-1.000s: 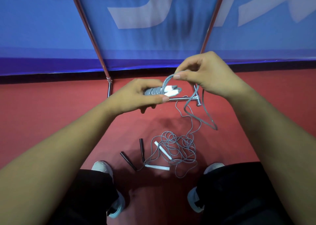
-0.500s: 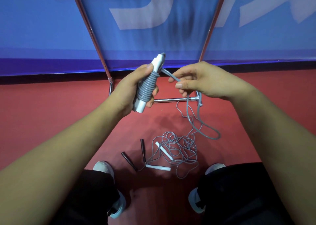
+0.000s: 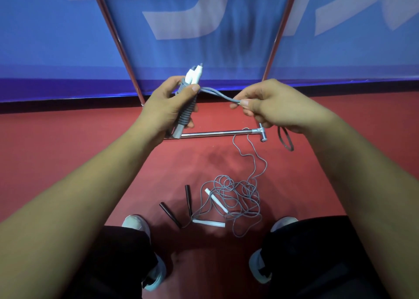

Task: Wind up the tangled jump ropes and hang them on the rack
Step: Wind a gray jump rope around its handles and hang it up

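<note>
left hand grips wound rope bundle, right hand fingers pinch loose doubled cord — slack pinch could unravel coils.

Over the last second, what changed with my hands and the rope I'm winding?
The left hand turned the wound handles from lying sideways to upright, gripping them throughout. The right hand, pinching the grey cord, moved away to the right, drawing the cord out between the hands. Unchanged: the tangled ropes on the floor, the black handles and the rack's base bar.
</note>
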`<state>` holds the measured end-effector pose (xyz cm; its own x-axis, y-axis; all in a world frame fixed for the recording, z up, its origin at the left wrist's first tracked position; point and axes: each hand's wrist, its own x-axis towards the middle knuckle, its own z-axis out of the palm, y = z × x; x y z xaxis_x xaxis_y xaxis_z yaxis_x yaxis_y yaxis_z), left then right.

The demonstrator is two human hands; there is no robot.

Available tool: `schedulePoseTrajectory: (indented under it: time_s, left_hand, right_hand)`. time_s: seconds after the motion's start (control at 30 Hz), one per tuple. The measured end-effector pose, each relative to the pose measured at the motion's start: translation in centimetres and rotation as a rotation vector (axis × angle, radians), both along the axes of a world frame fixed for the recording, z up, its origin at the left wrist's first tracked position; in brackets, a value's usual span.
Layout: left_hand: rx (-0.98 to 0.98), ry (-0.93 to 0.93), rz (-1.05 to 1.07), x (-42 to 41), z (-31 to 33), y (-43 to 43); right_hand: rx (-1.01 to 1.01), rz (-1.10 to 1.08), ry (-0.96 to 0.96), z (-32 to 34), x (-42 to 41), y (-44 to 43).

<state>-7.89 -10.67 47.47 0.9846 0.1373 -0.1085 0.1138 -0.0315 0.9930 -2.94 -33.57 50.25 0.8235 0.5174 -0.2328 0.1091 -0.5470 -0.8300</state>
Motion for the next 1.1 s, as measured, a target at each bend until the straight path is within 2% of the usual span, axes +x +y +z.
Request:
schedulePoseTrajectory:
  time_s: [0.1,0.23,0.33,0.4,0.5,0.57,0.63,0.8,0.87,0.97,1.1]
  left_hand:
    - [0.033,-0.002,0.032,0.1,0.0,0.4]
    - [0.104,0.013,0.042,0.2,0.0,0.5]
    - [0.242,-0.015,0.048,0.4,-0.5,0.7]
    - [0.498,-0.060,0.027,0.5,-0.8,0.8]
    - [1.012,-0.091,0.000,0.1,-0.7,0.3]
    - [1.167,-0.112,-0.088,-0.2,-0.7,-0.1]
    - [1.202,-0.106,-0.203,-0.3,-0.9,-0.3]
    - [1.075,-0.121,-0.354,-1.2,-0.4,-1.3]
    - [0.890,-0.144,-0.424,-1.3,-0.2,-1.4]
    - [0.491,-0.127,-0.530,-1.8,0.1,-1.3]
    - [0.134,-0.126,-0.493,-2.0,0.1,-1.5]
  right_hand:
    - [-0.007,-0.015,-0.002,0.7,-0.5,0.8]
    - [-0.053,0.028,-0.174,1.8,-1.3,1.2]
    - [-0.101,0.059,-0.265,1.8,-1.7,1.8]
    - [-0.117,0.093,-0.292,1.5,-2.0,2.3]
    - [-0.062,0.099,-0.261,1.5,-2.4,2.9]
    - [-0.043,0.093,-0.263,1.6,-2.4,3.0]
    - [-0.045,0.094,-0.277,1.6,-2.4,3.0]
    - [0.027,0.016,-0.323,1.2,-2.1,2.7]
    - [0.061,-0.031,-0.337,1.0,-1.6,2.4]
    - [0.128,-0.096,-0.284,0.5,-0.8,1.7]
    - [0.133,-0.068,-0.172,-0.3,-0.6,1.3]
